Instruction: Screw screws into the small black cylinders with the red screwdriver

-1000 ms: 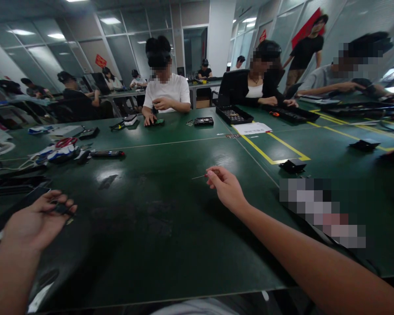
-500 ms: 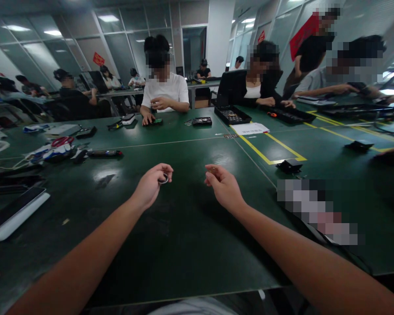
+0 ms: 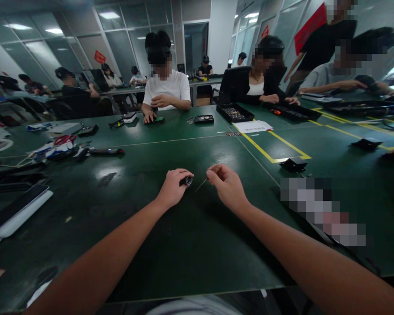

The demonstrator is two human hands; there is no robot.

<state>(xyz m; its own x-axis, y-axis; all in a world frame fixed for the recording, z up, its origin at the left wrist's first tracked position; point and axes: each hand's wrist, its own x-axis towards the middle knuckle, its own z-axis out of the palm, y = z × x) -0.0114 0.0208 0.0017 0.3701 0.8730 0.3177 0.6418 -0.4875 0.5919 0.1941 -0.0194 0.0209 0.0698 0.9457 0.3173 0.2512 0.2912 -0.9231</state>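
My left hand (image 3: 172,189) is closed around a small black cylindrical part (image 3: 186,180) with a shiny end, held just above the green table (image 3: 170,245). My right hand (image 3: 227,187) pinches a thin metal tool (image 3: 202,183) with a reddish handle; its tip points down-left toward the black part. The two hands are close together at the table's middle, a few centimetres apart.
A small black box (image 3: 293,164) lies right of my right hand by yellow floor-tape lines (image 3: 265,154). A flat white-edged device (image 3: 18,212) sits at the left, cables and scissors (image 3: 61,146) behind it. Several people work at the far side with trays (image 3: 234,113).
My left hand came from the far left to the middle, carrying the black part, and now nearly meets my right hand. The tool's tip has tilted down toward it.
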